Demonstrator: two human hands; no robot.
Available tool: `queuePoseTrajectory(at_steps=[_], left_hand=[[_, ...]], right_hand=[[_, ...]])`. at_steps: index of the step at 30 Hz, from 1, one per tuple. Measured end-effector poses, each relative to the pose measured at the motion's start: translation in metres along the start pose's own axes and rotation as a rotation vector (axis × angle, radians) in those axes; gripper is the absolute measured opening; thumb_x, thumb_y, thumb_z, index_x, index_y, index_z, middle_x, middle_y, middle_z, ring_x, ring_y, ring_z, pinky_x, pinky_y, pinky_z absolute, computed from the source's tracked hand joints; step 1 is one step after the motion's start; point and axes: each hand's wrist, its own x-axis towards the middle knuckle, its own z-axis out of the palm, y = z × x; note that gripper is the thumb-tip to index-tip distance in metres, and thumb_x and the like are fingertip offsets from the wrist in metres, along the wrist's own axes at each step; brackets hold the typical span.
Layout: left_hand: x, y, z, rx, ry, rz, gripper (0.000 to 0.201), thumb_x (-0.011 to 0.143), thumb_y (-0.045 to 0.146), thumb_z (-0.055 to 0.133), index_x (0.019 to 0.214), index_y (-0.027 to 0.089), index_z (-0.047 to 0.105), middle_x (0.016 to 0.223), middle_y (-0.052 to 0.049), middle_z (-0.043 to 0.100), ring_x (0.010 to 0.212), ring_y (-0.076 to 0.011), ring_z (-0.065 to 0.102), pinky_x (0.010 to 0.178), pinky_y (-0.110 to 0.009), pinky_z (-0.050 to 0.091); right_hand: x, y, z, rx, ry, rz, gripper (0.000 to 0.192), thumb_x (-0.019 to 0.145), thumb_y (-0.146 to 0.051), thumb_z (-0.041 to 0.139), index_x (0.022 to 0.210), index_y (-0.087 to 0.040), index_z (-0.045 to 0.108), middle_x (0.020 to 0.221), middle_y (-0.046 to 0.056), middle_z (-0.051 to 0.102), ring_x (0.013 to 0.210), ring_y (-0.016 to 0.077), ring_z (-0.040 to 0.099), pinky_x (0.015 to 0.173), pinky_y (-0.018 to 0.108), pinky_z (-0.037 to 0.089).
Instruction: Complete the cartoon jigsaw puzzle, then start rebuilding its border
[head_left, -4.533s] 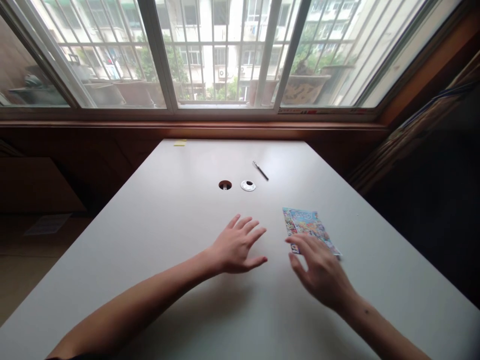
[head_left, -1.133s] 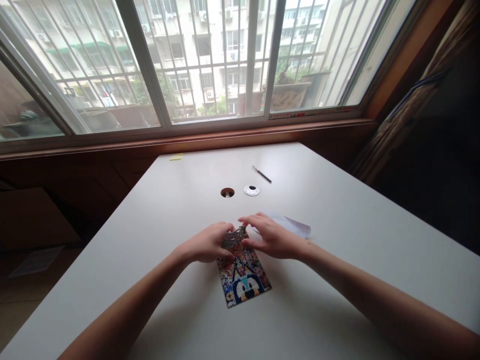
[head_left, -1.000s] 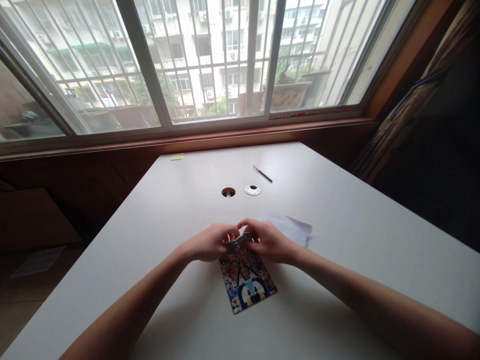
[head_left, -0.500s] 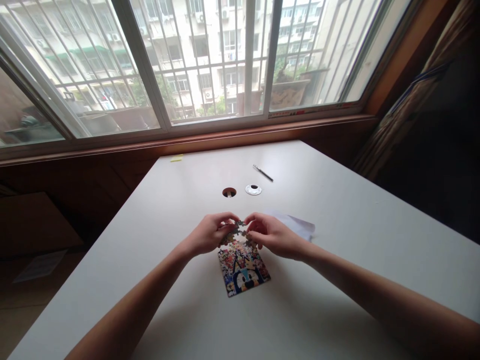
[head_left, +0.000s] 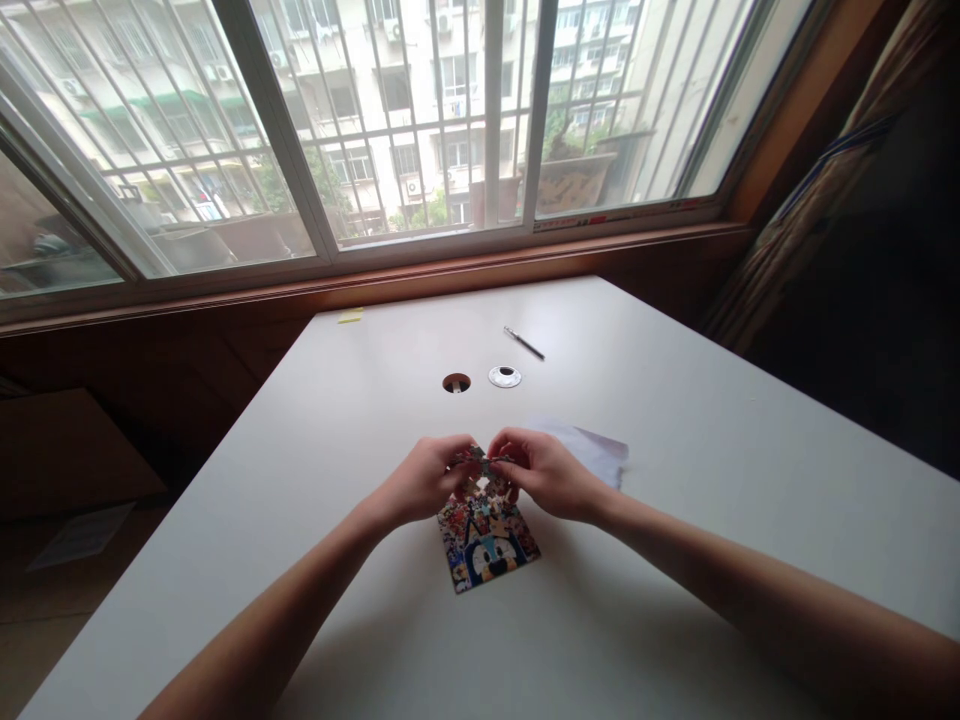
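Note:
A colourful jigsaw puzzle [head_left: 491, 550] with a blue cartoon face lies on the white table [head_left: 360, 620], its far edge jagged. Over that far edge, my left hand [head_left: 444, 472] pinches joined jigsaw pieces [head_left: 474, 458] between thumb and fingers. Facing it, my right hand [head_left: 525, 465] is closed on the right side of these pieces, thumb and fingertips together. The pieces are tilted up nearly edge-on between both hands. Fingers hide much of them and part of the puzzle's upper edge.
A white sheet of paper [head_left: 596, 450] lies partly behind my right hand. Farther back are a cable hole [head_left: 456, 384], its round silver cover [head_left: 505, 377] and a pen [head_left: 524, 343]. A yellow sticker [head_left: 350, 315] marks the far left corner, below the barred window.
The jigsaw pieces between my hands have tilted to nearly edge-on. My left hand has shifted slightly right, and the two hands have come closer together. The puzzle on the table stays put.

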Motion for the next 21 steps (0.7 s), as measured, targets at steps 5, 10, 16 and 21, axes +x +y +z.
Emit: queuePoseTrajectory(at_steps=[5, 10, 16, 21], left_hand=[[0.000, 0.002, -0.001, 0.024, 0.049, 0.109, 0.014, 0.092, 0.017, 0.053, 0.096, 0.016, 0.067, 0.082, -0.002, 0.064, 0.065, -0.0101, 0.062, 0.061, -0.021, 0.051], [0.000, 0.005, -0.004, -0.082, 0.023, 0.068, 0.014, 0.091, 0.024, 0.058, 0.096, 0.015, 0.068, 0.079, -0.003, 0.065, 0.063, -0.0113, 0.064, 0.060, -0.023, 0.053], [0.002, 0.008, -0.006, -0.321, -0.071, -0.152, 0.022, 0.089, 0.032, 0.060, 0.100, 0.014, 0.063, 0.078, -0.004, 0.068, 0.063, -0.0128, 0.063, 0.056, -0.024, 0.053], [0.001, 0.007, -0.014, -0.241, -0.042, -0.191, 0.018, 0.086, 0.027, 0.060, 0.094, 0.012, 0.066, 0.081, -0.006, 0.069, 0.071, -0.0137, 0.064, 0.067, -0.026, 0.052]], right_hand=[[-0.001, -0.001, -0.001, 0.070, -0.049, 0.083, 0.031, 0.090, -0.048, 0.061, 0.092, -0.018, 0.053, 0.060, 0.000, 0.065, 0.052, 0.0175, 0.066, 0.047, 0.029, 0.054], [-0.001, -0.001, -0.004, 0.028, -0.072, 0.045, 0.023, 0.093, -0.041, 0.058, 0.094, -0.018, 0.053, 0.065, 0.001, 0.067, 0.055, 0.0164, 0.065, 0.049, 0.028, 0.053], [-0.002, -0.002, -0.006, -0.255, 0.003, -0.159, 0.009, 0.088, -0.025, 0.060, 0.089, -0.018, 0.065, 0.080, 0.003, 0.070, 0.070, 0.0140, 0.063, 0.062, 0.026, 0.051], [-0.002, 0.000, -0.006, -0.244, 0.023, -0.119, 0.011, 0.088, -0.026, 0.059, 0.091, -0.018, 0.066, 0.071, 0.000, 0.065, 0.062, 0.0125, 0.059, 0.057, 0.025, 0.048]])
